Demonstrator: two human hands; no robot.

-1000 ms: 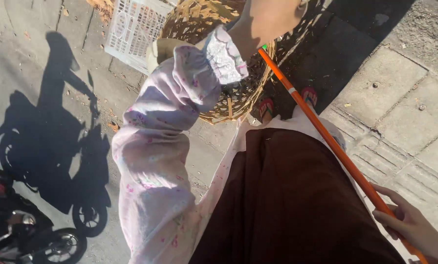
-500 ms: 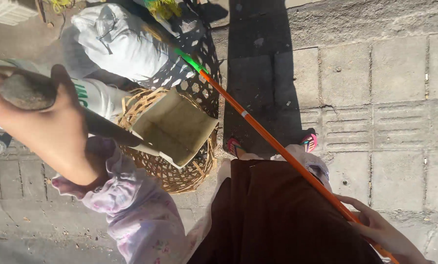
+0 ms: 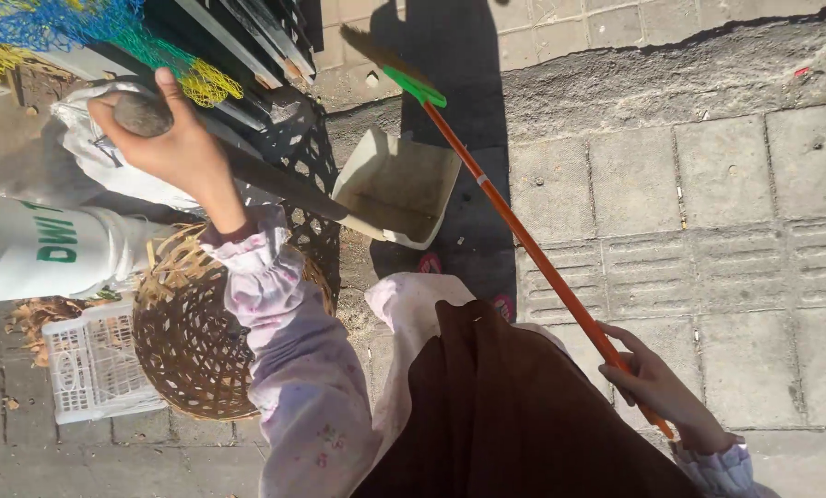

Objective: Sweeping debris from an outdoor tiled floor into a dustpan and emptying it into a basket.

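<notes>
**2 hands, 2 long handles over the pavement**

The left hand [image 3: 169,138] is wrapping its fingers tightly around the rounded grey end of a long dark handle, thumb sticking up. That handle is running down to a cream dustpan [image 3: 396,187], which is hanging tilted in the air, open side facing the camera, above the shadowed kerb edge of the pavement [image 3: 708,184]. The right hand [image 3: 657,387] is closing its fingers around the lower part of an orange broom stick [image 3: 524,244], near the bottom right corner; the stick is slanting up to a green head just above the dustpan. A woven basket [image 3: 187,346] is sitting below the left sleeve, with a white plastic crate [image 3: 86,369] just beside it on the pavement's left edge.
</notes>
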